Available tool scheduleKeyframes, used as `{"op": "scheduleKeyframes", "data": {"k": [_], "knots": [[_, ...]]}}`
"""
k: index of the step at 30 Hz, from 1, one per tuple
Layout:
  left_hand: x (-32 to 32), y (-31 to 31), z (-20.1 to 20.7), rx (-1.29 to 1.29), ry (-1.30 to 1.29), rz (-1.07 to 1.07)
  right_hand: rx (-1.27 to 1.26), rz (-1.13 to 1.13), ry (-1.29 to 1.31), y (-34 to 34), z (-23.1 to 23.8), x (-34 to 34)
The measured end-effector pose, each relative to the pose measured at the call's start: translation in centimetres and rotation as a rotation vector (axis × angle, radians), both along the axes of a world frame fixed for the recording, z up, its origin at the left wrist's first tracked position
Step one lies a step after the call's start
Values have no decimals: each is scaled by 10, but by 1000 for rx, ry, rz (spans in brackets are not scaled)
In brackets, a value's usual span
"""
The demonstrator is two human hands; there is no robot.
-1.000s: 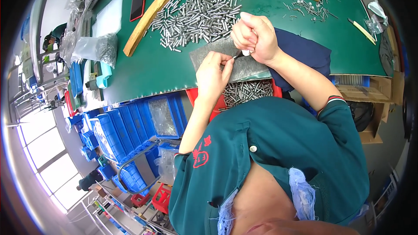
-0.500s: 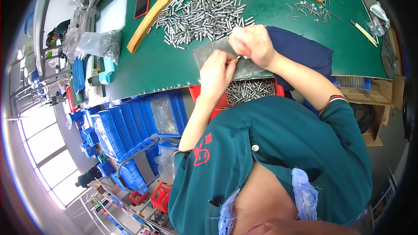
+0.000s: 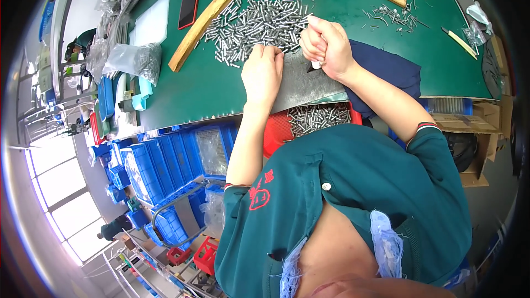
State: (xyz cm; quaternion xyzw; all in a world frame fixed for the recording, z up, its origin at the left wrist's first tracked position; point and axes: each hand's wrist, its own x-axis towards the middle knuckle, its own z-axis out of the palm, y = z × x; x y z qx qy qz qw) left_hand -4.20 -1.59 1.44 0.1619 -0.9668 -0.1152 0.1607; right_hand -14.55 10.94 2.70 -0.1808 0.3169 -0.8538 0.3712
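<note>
Green counter (image 3: 182, 88), head view | metal pins (image 3: 256, 25) heaped beyond grey mat (image 3: 301, 85) | left hand (image 3: 262, 74) at heap's near edge, fingertips hidden, cannot tell its grip | right hand (image 3: 330, 49), grip curled around dark-tipped white tool (image 3: 316, 65) over mat | similar pins (image 3: 320, 118) in red basket (image 3: 274, 135) below

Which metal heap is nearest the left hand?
The large pin heap: the left hand is at its near edge. Pins in the red basket and the small upper-right scatter lie farther.

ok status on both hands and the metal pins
Left hand at piled metal pins, grasp unclear. Right hand gripping white-handled tool. Navy cloth by right forearm.
</note>
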Motion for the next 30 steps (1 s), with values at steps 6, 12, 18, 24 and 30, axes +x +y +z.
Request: {"op": "scheduleKeyframes", "data": {"k": [6, 12, 18, 24, 30], "knots": [[23, 23, 7, 105, 8, -92, -11, 5, 53, 1, -3, 2], [32, 36, -4, 305, 27, -46, -14, 44, 82, 2, -2, 4], [31, 35, -6, 343, 52, -50, -109, 39, 31, 2, -5, 2], [32, 32, -9, 347, 68, -61, -56, 49, 144, 3, -6, 12], [32, 31, -7, 331, 52, -56, 40, 1, 330, 0, -9, 11]]}}
